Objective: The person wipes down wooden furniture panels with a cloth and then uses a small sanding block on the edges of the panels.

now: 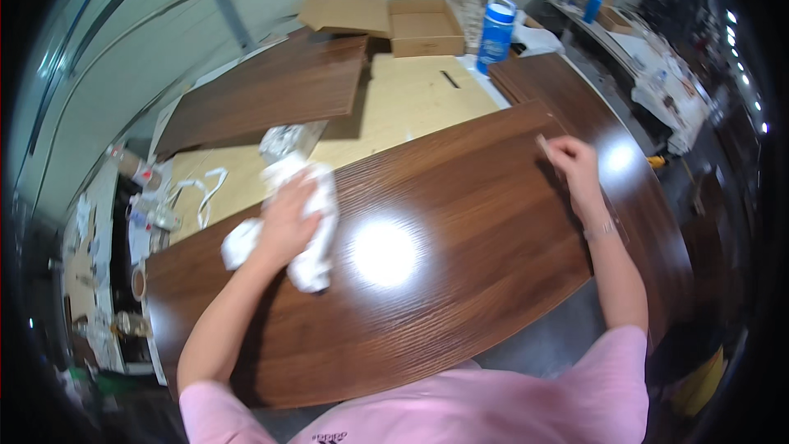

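Observation:
A glossy dark brown wood-grain board point(460, 197) lies flat in front of me. Toward its left part, my left hand point(289, 218) grips a crumpled white cloth point(316, 259) that rests on the board. My right hand point(575, 166) is over the board's right end, with thumb and fingers pinched together. A small pale tip point(542, 142) pokes out of that pinch, too small to name. Beyond the cloth sits a clear, crinkled plastic-wrapped bundle point(283, 140).
Another brown board point(271, 86) lies tilted behind, beside an open cardboard box point(426, 26). More brown boards point(567, 86) are stacked at right. A blue water bottle point(496, 33) stands at the back. A white strap point(205, 193) and a clear bottle point(136, 166) are at left.

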